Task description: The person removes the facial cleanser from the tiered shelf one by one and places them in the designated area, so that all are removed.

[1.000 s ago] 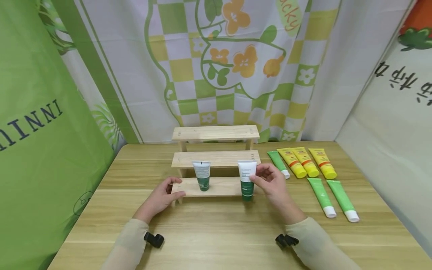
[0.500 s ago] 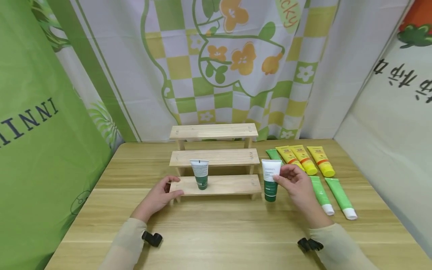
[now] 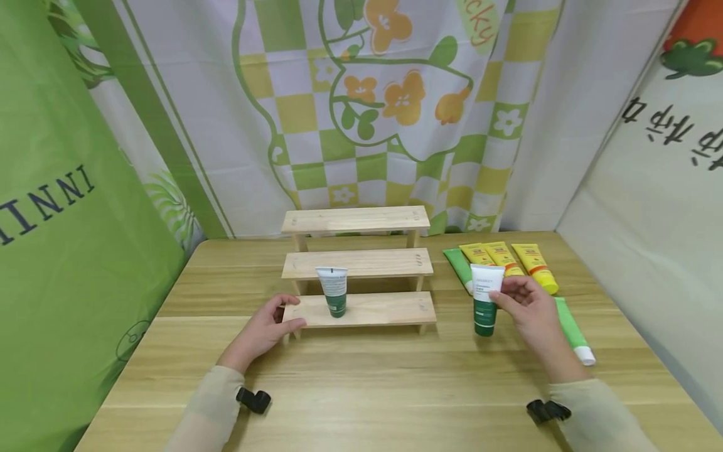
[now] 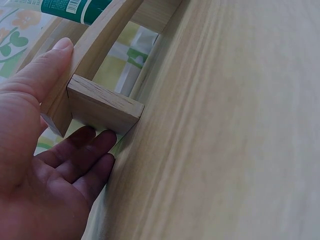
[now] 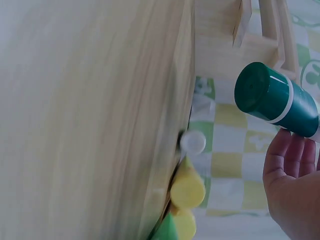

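My right hand [image 3: 533,323] pinches a white-and-green squeeze tube [image 3: 484,300] upright above the table, cap down. In the right wrist view its dark green cap [image 5: 252,89] points toward the camera. My left hand [image 3: 258,334] holds the left end of the lowest step of a three-step wooden stand [image 3: 384,309]. In the left wrist view the thumb [image 4: 52,62] lies along that step's edge, with the fingers below, by the stand's leg [image 4: 102,102]. A second white-and-green tube [image 3: 336,294] stands cap down on the lowest step, left of its middle.
Yellow tubes [image 3: 536,267] lie at the back right of the table, partly behind the held tube. Beside them is a green tube [image 3: 459,267] with a white cap. Another green tube [image 3: 573,329] lies right of my right hand. A patterned curtain [image 3: 361,163] hangs behind.
My right hand has carried the white-and-green tube rightward, from in front of the lowest step's right end to near the loose tubes. The left hand stays on the stand.
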Demonstrator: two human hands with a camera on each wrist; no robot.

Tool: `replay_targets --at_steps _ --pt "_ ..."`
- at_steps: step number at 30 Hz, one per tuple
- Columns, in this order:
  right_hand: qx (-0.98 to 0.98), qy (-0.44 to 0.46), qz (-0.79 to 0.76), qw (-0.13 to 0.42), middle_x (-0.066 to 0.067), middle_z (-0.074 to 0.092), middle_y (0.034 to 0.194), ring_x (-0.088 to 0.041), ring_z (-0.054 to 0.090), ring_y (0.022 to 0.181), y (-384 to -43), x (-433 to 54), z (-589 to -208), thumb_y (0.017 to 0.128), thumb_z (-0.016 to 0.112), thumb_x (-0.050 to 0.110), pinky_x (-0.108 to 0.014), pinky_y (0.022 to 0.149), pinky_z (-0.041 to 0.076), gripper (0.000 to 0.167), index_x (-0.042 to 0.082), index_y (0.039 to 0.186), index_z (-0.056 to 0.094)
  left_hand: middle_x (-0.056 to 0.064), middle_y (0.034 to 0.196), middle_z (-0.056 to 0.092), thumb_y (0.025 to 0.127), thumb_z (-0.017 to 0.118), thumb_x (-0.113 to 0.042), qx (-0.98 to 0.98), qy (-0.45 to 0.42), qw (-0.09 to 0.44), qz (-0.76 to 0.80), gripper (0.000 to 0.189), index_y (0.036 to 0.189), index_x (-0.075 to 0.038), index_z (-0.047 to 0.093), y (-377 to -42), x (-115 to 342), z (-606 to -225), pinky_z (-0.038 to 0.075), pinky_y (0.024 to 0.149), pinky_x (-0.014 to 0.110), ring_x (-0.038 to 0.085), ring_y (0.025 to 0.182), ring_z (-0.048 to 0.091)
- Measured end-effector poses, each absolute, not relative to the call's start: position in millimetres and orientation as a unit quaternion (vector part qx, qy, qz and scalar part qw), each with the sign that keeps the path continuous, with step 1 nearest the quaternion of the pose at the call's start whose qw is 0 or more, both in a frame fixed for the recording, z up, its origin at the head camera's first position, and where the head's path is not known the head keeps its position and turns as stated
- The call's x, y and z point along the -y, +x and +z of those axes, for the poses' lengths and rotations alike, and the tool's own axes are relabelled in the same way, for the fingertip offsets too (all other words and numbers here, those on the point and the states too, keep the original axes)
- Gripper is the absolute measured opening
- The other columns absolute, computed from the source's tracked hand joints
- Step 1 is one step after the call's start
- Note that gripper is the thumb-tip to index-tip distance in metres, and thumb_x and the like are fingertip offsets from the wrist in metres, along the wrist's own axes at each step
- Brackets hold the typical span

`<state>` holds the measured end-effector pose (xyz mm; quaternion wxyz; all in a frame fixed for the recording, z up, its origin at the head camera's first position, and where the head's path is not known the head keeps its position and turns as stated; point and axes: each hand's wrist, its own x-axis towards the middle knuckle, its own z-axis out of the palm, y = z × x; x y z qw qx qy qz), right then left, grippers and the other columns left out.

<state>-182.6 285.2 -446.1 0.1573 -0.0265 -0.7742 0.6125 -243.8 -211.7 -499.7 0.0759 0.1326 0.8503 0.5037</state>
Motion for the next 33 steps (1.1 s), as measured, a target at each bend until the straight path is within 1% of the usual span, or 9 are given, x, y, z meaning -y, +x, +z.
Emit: replay_targets --at_steps 5,10,13,17,19,24,30,33 --pt "0.797 -0.048 0.584 0.144 0.009 0.062 0.096 -0.004 0.058 0.087 -181 -300 -449 0.09 0.074 0.014 -0.015 0.072 0.049 0.029 0.002 0.11 0.056 0.009 0.127 0.056 0.087 0.077 -0.031 -0.847 0.135 0.074 0.508 0.046 0.123 -0.013 0.054 -244 211 -497 0.045 0.075 0.031 0.021 0.089 0.055" --pt "0.812 -0.061 0.565 0.134 0.01 0.059 0.096 -0.003 0.056 0.087 -179 -310 -449 0.09 0.073 0.016 -0.015 0.072 0.048 0.032 0.001 0.112 0.055 0.011 0.125 0.056 0.087 0.076 -0.03 -0.849 0.14 0.071 0.504 0.047 0.123 -0.011 0.054 -244 212 -497 0.045 0.074 0.031 0.02 0.088 0.055" --pt "0.831 -0.062 0.539 0.125 0.005 0.059 0.098 -0.003 0.056 0.086 -178 -314 -448 0.091 0.073 0.017 -0.018 0.071 0.05 0.036 -0.002 0.114 0.054 0.01 0.126 0.056 0.087 0.077 -0.03 -0.849 0.136 0.073 0.505 0.046 0.123 -0.012 0.054 -244 211 -496 0.045 0.074 0.031 0.021 0.088 0.055" --pt "0.855 -0.06 0.505 0.103 -0.008 0.059 0.103 -0.004 0.056 0.083 -178 -319 -449 0.091 0.073 0.019 -0.021 0.069 0.052 0.043 -0.006 0.118 0.053 0.008 0.126 0.056 0.087 0.077 -0.031 -0.848 0.135 0.076 0.506 0.045 0.122 -0.014 0.054 -244 211 -496 0.045 0.075 0.032 0.022 0.089 0.054" --pt "0.865 -0.062 0.49 0.092 -0.013 0.058 0.107 -0.005 0.055 0.083 -178 -322 -450 0.091 0.073 0.023 -0.021 0.069 0.051 0.045 -0.006 0.119 0.053 0.009 0.126 0.056 0.087 0.077 -0.031 -0.848 0.137 0.076 0.507 0.046 0.123 -0.014 0.054 -245 211 -496 0.045 0.075 0.032 0.022 0.089 0.054" --pt "0.876 -0.072 0.471 0.073 -0.016 0.056 0.109 -0.008 0.054 0.085 -180 -330 -452 0.092 0.071 0.029 -0.02 0.069 0.05 0.049 -0.005 0.122 0.052 0.009 0.126 0.056 0.087 0.077 -0.032 -0.847 0.138 0.074 0.508 0.047 0.123 -0.013 0.054 -244 211 -495 0.044 0.076 0.033 0.023 0.09 0.053" --pt "0.871 -0.068 0.484 0.043 -0.017 0.057 0.106 -0.009 0.056 0.081 -185 -336 -454 0.093 0.071 0.027 -0.024 0.068 0.053 0.052 -0.008 0.125 0.05 0.009 0.127 0.055 0.087 0.076 -0.033 -0.849 0.139 0.073 0.504 0.046 0.122 -0.013 0.054 -244 212 -498 0.044 0.077 0.032 0.022 0.09 0.052" --pt "0.869 -0.07 0.489 0.023 -0.018 0.058 0.105 -0.011 0.059 0.08 -188 -340 -455 0.093 0.071 0.027 -0.027 0.068 0.054 0.054 -0.008 0.127 0.047 0.009 0.128 0.055 0.087 0.076 -0.034 -0.851 0.137 0.072 0.501 0.046 0.122 -0.013 0.055 -244 212 -500 0.042 0.077 0.032 0.022 0.09 0.051"
